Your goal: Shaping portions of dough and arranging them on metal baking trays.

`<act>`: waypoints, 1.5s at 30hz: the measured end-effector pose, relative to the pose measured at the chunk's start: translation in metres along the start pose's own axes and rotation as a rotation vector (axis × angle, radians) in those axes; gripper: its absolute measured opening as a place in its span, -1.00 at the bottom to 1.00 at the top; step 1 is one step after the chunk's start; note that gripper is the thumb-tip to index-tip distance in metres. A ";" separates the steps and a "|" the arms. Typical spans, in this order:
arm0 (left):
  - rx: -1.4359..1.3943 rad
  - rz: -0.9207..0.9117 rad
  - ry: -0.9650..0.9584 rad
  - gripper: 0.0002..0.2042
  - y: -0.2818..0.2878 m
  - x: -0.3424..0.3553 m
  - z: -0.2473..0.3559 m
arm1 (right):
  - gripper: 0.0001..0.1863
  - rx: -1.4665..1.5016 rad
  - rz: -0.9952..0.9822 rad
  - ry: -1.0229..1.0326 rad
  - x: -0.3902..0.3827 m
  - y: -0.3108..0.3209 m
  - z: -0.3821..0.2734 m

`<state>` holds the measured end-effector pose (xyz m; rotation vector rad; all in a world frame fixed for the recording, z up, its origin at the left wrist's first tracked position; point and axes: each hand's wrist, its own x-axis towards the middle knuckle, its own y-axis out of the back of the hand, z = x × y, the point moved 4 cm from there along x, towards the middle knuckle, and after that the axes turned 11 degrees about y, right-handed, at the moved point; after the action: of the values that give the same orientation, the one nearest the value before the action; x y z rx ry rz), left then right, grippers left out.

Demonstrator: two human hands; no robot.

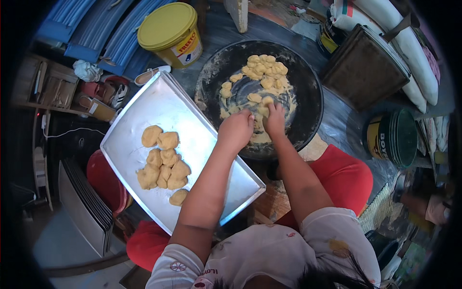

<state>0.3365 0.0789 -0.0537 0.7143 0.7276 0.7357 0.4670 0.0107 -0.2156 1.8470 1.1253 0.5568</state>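
Note:
A wide black basin [315, 108] holds a cluster of yellowish dough lumps [265, 66] at its far side, with smaller pieces and smears of dough or flour around them. Over the basin's near part, my left hand [237, 128] is closed with curled fingers; whatever may be in it is hidden. Beside it, my right hand [275, 119] has its fingers closed on a small piece of dough [263, 109]. To the left, under my left forearm, a silver baking tray [127, 115] carries several larger dough lumps [163, 166].
A yellow lidded bucket [168, 33] stands behind the tray, near blue corrugated sheets [103, 31]. At right are a stack of dark flat trays [365, 67], white sacks [409, 43] and a green-rimmed bucket [392, 137]. More thin trays [86, 207] lean at lower left, beside a red tub [107, 180].

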 end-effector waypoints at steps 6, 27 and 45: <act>-0.079 0.157 -0.139 -0.79 -0.009 0.002 -0.004 | -0.49 -0.006 -0.570 -0.002 -0.046 -0.048 0.020; -0.400 0.345 0.054 -0.67 0.095 -0.081 -0.037 | -0.69 0.613 -0.553 0.789 -0.060 0.127 -0.218; 0.319 0.097 -0.147 -0.70 0.044 -0.061 -0.012 | -0.52 -0.028 -0.153 -0.239 0.134 -0.108 0.059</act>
<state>0.2804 0.0588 -0.0068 1.0885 0.6858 0.6535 0.5241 0.1229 -0.3473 1.7334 1.0794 0.2552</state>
